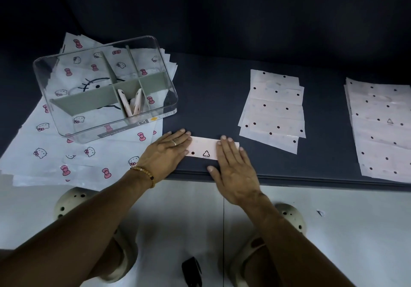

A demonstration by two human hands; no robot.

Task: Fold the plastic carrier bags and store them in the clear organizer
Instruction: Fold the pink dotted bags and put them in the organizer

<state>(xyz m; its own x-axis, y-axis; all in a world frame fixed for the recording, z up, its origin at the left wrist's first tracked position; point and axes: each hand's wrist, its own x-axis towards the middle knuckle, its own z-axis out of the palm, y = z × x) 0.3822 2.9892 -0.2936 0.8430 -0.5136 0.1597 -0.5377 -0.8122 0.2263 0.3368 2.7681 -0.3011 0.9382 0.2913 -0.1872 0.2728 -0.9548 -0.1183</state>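
Two flat hands, left hand (168, 147) and right hand (233, 164), press with straight fingers on a narrow folded pale-pink dotted plastic bag (204, 151) near the dark table's (222, 100) edge, right of the clear plastic divided organizer (104, 86).

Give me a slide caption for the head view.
Both hands, left and right, press a folded bag strip flat beside the clear organizer.

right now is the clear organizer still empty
No, the clear organizer already holds two folded bags in a middle compartment.
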